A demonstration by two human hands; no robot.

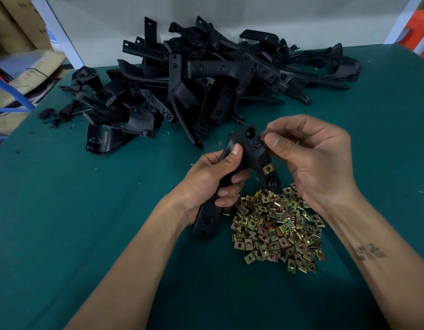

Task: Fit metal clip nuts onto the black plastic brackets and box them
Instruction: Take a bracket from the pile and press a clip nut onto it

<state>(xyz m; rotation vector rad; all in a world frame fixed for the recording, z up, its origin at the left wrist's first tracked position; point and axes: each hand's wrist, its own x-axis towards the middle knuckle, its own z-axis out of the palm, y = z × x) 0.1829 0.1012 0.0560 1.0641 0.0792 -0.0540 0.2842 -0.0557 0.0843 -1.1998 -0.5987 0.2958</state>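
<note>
My left hand [214,179] grips a black plastic bracket [250,148] around its middle, holding it above the green table. One brass-coloured clip nut [268,168] sits clipped on the bracket's lower right arm. My right hand [311,158] is at the bracket's upper right edge, thumb and forefinger pinched together there; whether a clip nut lies between them is hidden. A heap of loose clip nuts [277,227] lies on the table just below both hands.
A big pile of black brackets [206,77] covers the back of the green table [87,222]. Cardboard boxes [23,67] stand off the table's left edge. A white wall closes the back, with an orange object [420,32] at far right.
</note>
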